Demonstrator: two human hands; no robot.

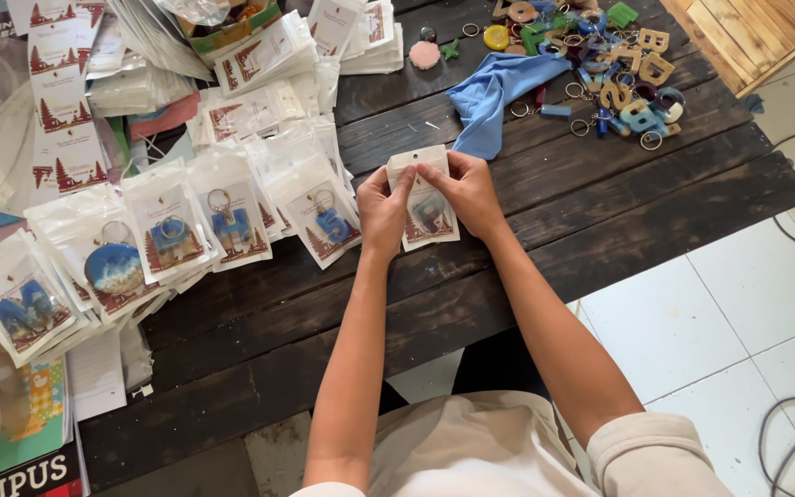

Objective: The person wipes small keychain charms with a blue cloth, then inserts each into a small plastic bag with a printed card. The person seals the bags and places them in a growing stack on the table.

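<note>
On the table [600,212], the pouch [427,216] is held upright at centre, its long axis running 12 to 6. Its top edge is pinched from 9 by the left hand [382,210] and from 3 by the right hand [466,191], both equally near.

We get one head-worn view, looking steeply down from above the dark wooden table [600,212], close in, tiled floor [738,304] right of it.
</note>
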